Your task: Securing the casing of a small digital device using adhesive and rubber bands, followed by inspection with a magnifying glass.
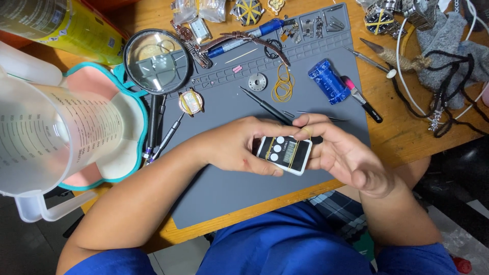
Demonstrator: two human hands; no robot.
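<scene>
Hands, two point(239, 145) point(346, 153), hold one white timer point(284, 155).

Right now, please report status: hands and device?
Left hand and right hand both grip small white timer. Yellow rubber band around it. Black tweezers on grey mat behind.

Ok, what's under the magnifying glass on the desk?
Through the lens of the magnifying glass the grey mat and the wooden desk show, blurred. Its black handle lies on the mat's left edge. Anything small beneath the lens rim is hidden.
</scene>
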